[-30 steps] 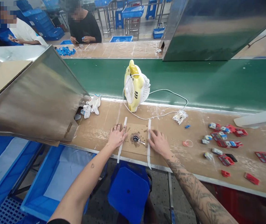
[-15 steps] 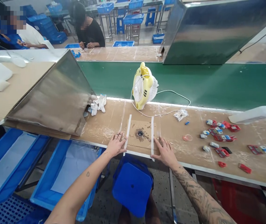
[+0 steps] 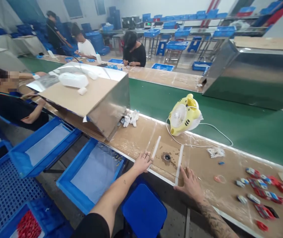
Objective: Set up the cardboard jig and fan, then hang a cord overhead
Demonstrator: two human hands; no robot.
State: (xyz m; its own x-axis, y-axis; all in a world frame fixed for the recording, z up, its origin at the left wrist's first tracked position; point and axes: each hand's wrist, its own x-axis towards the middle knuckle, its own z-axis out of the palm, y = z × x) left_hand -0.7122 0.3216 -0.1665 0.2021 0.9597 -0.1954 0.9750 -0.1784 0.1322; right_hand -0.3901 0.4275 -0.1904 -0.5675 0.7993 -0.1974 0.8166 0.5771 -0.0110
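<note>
Left hand point(image 3: 142, 162) and right hand point(image 3: 190, 182), fingers spread, are resting at white tape strips point(image 3: 179, 162); a dark round piece point(image 3: 167, 157) is lying between, near both.

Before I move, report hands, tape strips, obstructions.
Left hand at left tape strip. Right hand at right tape strip. Dark round spot between. Yellow fan beyond, clear of both hands.

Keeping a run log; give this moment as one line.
left hand: open, at left tape strip | right hand: open, at right tape strip | between strips: dark round spot | beyond: yellow animal-shaped fan
</note>
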